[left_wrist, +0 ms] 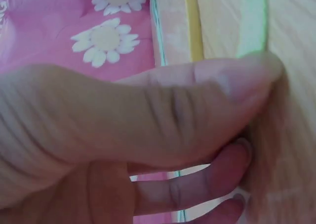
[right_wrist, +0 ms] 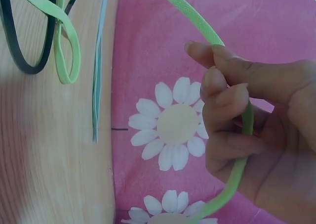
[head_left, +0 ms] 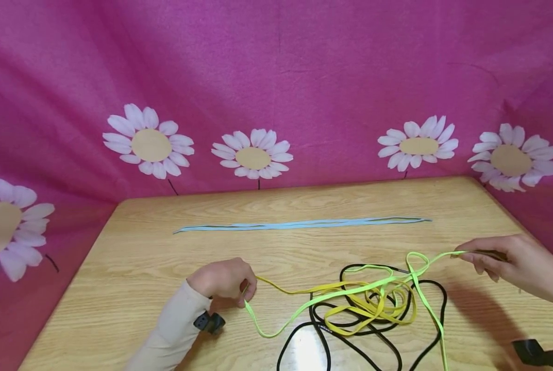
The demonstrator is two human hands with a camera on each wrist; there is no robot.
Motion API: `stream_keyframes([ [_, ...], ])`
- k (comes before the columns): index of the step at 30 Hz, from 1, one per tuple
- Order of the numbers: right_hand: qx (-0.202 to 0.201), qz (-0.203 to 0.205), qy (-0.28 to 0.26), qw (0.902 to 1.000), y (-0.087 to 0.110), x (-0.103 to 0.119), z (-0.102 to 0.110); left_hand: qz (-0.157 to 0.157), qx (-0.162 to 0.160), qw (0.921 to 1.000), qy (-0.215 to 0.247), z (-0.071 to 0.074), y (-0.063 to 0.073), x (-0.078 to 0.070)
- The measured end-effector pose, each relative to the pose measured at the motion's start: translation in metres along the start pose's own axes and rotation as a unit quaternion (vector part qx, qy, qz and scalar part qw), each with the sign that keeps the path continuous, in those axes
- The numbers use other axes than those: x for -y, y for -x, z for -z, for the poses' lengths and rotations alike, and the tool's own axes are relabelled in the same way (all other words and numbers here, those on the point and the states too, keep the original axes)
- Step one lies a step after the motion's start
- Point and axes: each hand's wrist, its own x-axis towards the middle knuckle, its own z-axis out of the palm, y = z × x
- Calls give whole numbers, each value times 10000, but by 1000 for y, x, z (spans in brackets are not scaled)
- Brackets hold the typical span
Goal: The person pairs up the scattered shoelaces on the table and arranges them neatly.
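Observation:
A neon green shoelace [head_left: 324,297] runs between both hands over a tangle on the wooden table. Its end is pinched by my left hand [head_left: 230,281], thumb against index finger, as the left wrist view shows. A yellow shoelace [head_left: 299,291] reaches up to the same hand and passes behind its index finger; I cannot tell if it is gripped too. My right hand [head_left: 513,263], raised at the right, pinches another stretch of the green shoelace [right_wrist: 190,11], which continues across the palm and hangs below. Loops of the yellow lace and a black cord [head_left: 324,337] lie tangled between the hands.
A light blue shoelace [head_left: 304,224], folded lengthwise, lies straight across the back of the table [head_left: 132,247]. Pink cloth [head_left: 304,77] with white daisies hangs behind and at the sides. Black cord loops extend to the front of the view.

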Motion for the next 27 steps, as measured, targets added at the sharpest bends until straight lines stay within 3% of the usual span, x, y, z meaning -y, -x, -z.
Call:
stream_keyframes([
  [2, 7, -62, 18, 10000, 1, -1, 1, -2, -94, 9999, 77, 5, 5, 5],
  [6, -92, -180, 80, 9998, 2, -4, 3, -661, -468, 9966, 163, 24, 22, 23],
  [9, -193, -252, 135, 9994, 3, -7, 4, -947, -941, 9908, 217, 40, 42, 39],
  [14, -158, -405, 265, 9987, 6, -11, 5, -819, -1407, 9846, 631, 59, 79, 65],
  [19, -282, 118, -343, 9989, 7, -22, 5, -613, -1799, 9775, 913, 69, 111, 88],
  [22, -358, 359, -766, 9958, 8, -28, 3, -481, -1902, 9760, 949, 71, 123, 99],
  [27, -342, 248, -1347, 9900, 10, -35, 0, -227, -1811, 9784, 969, 70, 131, 111],
])
